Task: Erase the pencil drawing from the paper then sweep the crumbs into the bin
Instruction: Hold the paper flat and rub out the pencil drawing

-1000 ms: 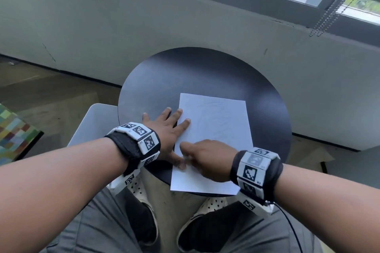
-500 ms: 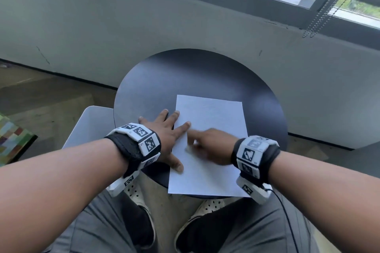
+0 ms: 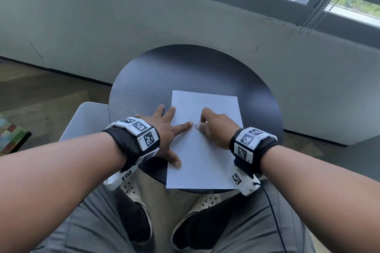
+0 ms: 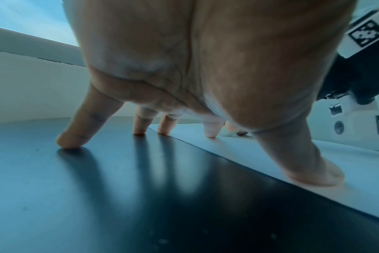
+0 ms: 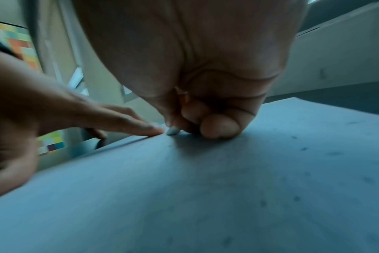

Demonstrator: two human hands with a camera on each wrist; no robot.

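A white sheet of paper [image 3: 205, 146] with faint pencil marks lies on the round black table [image 3: 154, 76]. My left hand [image 3: 164, 129] is spread flat, its index finger and thumb pressing the sheet's left edge and the other fingers on the tabletop [image 4: 97, 188]. My right hand [image 3: 213, 127] is curled on the middle of the paper [image 5: 227, 188], pinching a small white eraser [image 5: 173, 131] whose tip touches the sheet just beside the left index finger. Dark crumbs [image 5: 303, 149] dot the paper in the right wrist view.
A white bin [image 3: 86, 121] stands on the floor at the table's left edge, below my left wrist. A grey wall and window run behind the table. My knees and shoes [image 3: 201, 207] are under the near edge. A coloured mat [image 3: 10, 135] lies far left.
My right hand has slid away from me up the paper, from the near left part to the middle. The left hand has stayed pressing the sheet's left edge.
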